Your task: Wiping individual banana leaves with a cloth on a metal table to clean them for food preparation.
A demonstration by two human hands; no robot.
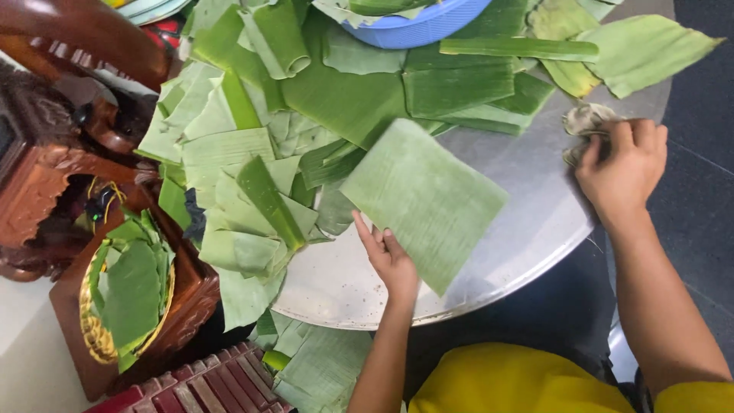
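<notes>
While most of the stock lies uncut or unsorted, one squared banana leaf piece (423, 200) occupies the bare near part of the round metal tabletop (527, 222), pale side up, its near-left edge touching the left hand (388, 256), whose fingers are spread flat and slightly apart under or against that edge, not clamped. Right hand (621, 164): well right of the leaf piece, fingers curled shut around a crumpled cloth (585, 122) at the tabletop's right rim. Judged progress: a small stack of finished leaves (131, 291) sits in a gold-rimmed dish on a carved wooden stand, far left of and below the leaf piece; the wiping appears early, since a large heap of loose leaf pieces (260, 153) covers the tabletop beyond and left of the leaf piece. Blue basin (417, 27), holding more leaves: beyond the leaf piece, at the far edge. Further scraps (321, 367) hang below the tabletop's near rim, left of the leaf piece.
</notes>
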